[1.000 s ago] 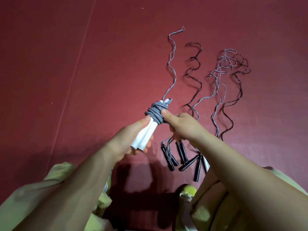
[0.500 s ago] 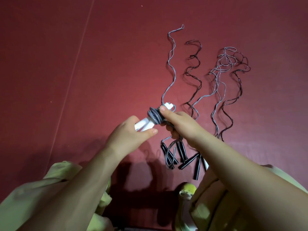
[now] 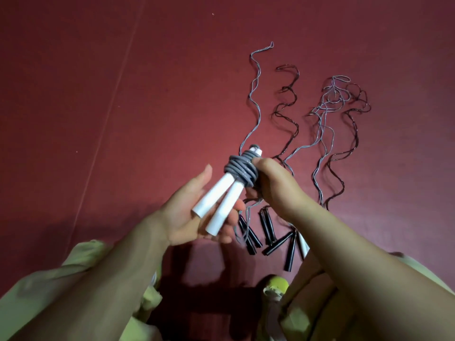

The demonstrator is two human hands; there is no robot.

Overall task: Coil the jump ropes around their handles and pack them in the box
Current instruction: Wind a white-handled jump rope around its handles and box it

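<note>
Now, at frame centre, the left hand point(image 3: 197, 212) has opened flat beneath the two white plastic handles point(image 3: 219, 205), while the right hand point(image 3: 273, 185) grips the grey coiled rope point(image 3: 240, 172); winding continues, no box visible.

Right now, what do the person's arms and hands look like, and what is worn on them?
Both forearms are bare, as are the left hand and right hand: no gloves, rings or watch visible. Loose pale yellow-green clothing shows below the arms.
</note>
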